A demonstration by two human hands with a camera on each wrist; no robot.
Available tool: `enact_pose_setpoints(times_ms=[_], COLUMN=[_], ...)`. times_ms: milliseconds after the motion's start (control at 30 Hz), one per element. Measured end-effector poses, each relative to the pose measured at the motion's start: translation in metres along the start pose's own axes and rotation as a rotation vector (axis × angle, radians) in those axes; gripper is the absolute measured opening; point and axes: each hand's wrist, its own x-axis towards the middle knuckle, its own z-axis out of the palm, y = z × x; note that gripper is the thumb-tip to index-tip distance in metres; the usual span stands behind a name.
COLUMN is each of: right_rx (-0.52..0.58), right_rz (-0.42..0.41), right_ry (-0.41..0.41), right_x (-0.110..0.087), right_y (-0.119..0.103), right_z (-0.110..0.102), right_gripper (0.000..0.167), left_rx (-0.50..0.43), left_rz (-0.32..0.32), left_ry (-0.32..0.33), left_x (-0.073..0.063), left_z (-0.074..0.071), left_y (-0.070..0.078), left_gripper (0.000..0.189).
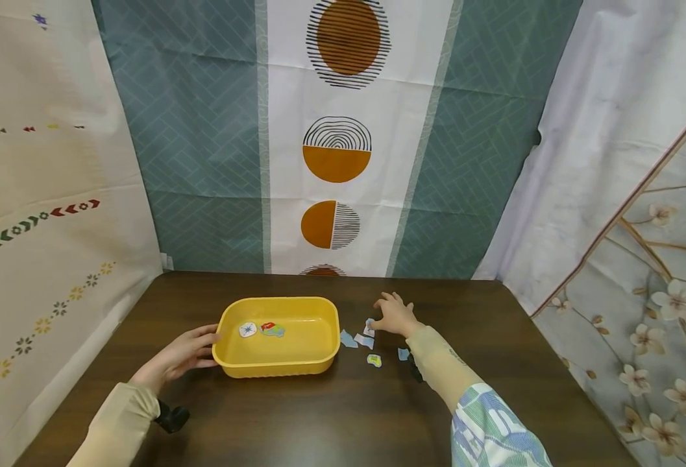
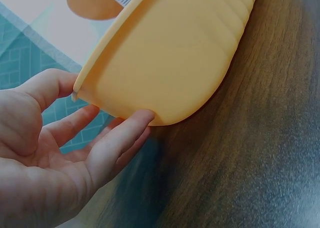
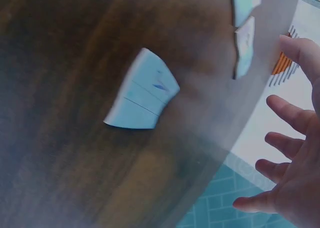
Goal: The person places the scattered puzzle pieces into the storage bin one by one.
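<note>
A yellow plastic tray (image 1: 275, 370) sits on the table. My left hand (image 1: 185, 352) holds its left end, the thumb at the rim and the fingers against the outer wall, as the left wrist view shows. In the tray lie a white flat piece with a blue star (image 1: 248, 329) and a red, green and blue piece (image 1: 272, 329). My right hand (image 1: 397, 314) hovers, fingers spread, over a pale piece (image 1: 368, 328) right of the tray. Its fingers hold nothing in the right wrist view, where a light-blue curved piece (image 3: 142, 91) lies apart from them.
Left of the right hand lie light-blue pieces (image 1: 348, 339) near the tray. A yellow-green piece (image 1: 374, 360) lies closer to me, and another blue piece (image 1: 404, 354) beside the right forearm. Patterned cloths (image 1: 208, 130) hang behind and beside the brown table (image 1: 296, 421).
</note>
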Motion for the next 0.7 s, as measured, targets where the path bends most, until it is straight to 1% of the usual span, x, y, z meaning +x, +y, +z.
enact_pose_setpoints(times_ms=[167, 467, 700], right_rx=[0.002, -0.011, 0.013], right_rz=[0.005, 0.015, 0.014], right_ry=[-0.007, -0.034, -0.047], right_x=[-0.001, -0.003, -0.003], right_y=[0.002, 0.001, 0.002], right_z=[0.006, 0.01, 0.014], right_gripper=[0.052, 0.051, 0.051], left_rx=[-0.006, -0.011, -0.017], left_rz=[0.002, 0.0, -0.004], left_ry=[0.003, 0.003, 0.011], left_x=[-0.001, 0.0, 0.001], left_z=[0.001, -0.001, -0.001], left_y=[0.0, -0.002, -0.001], left_gripper=[0.07, 0.07, 0.07])
